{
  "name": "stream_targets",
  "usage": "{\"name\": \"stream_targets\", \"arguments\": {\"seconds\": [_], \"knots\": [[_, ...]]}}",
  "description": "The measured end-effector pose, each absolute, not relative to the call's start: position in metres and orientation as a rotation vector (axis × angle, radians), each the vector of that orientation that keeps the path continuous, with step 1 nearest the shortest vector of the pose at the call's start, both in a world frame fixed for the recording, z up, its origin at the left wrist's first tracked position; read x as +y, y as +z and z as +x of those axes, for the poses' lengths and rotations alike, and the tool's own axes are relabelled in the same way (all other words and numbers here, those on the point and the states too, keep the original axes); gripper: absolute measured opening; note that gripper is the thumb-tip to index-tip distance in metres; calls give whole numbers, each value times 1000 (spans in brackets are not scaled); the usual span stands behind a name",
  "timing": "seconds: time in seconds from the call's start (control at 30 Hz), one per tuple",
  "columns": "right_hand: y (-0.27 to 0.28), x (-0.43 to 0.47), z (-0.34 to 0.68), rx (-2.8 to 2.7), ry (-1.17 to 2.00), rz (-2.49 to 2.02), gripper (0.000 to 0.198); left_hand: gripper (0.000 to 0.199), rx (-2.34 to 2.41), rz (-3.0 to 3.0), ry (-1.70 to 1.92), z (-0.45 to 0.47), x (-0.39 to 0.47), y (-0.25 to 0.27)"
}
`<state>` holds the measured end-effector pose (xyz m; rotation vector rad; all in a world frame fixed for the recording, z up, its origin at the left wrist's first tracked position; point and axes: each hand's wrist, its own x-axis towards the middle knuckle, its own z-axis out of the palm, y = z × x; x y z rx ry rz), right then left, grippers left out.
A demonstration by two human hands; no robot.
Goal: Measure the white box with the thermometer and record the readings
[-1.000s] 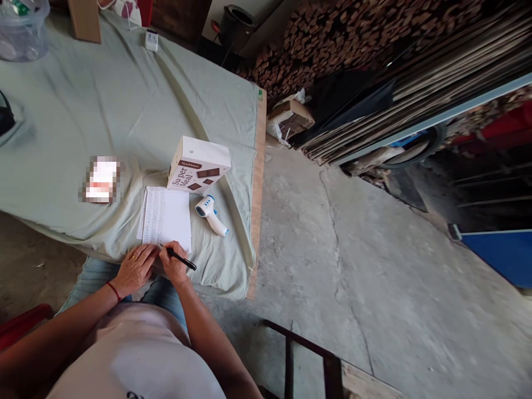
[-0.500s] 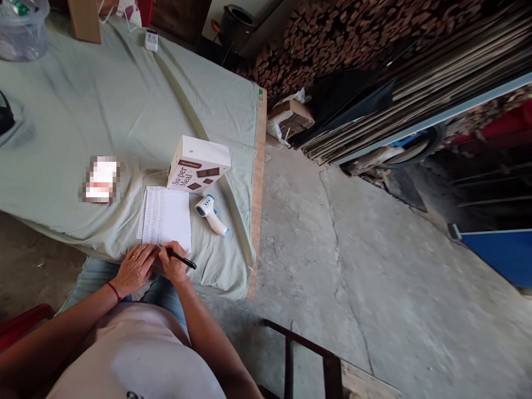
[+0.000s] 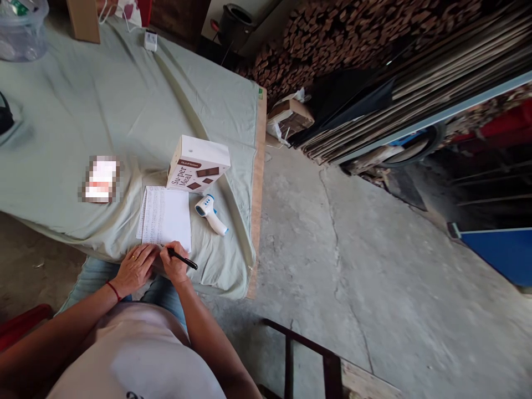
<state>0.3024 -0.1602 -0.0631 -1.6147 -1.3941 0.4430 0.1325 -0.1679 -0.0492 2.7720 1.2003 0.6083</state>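
While the right hand grips a pen, left hand lying flat, I see cloth-draped desk, concrete floor and stacked wood.

Soft light brightened the cracked grey concrete floor, while the stacked brown firewood sat dim. Coarse pixelation covered a bright white rectangular screen; handwriting on the white paper sheets looked too soft to read. Wide-angle stretching skewed the edges.

Papers, box on draped table
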Motion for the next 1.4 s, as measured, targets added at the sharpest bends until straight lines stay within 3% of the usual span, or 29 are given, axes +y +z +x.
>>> {"name": "stream_targets", "arguments": {"seconds": [0.73, 1.0, 1.17, 1.4], "knots": [[-62, -162, 305, -1322, 291, -1543, 16, 51, 1186, 2686, 545, 131, -169, -49], [-49, -121, 334, -1540, 159, -1787, 43, 36, 1128, 2604, 575, 128, -159, -25], [-40, -82, 335, -1566, 262, -2101, 42, 27, 1142, 2487, 557, 117, -125, -13], [-33, -78, 362, -1440, 75, -1978, 38, 31, 1394, 2293, 696, 110, -24, -6]]}}
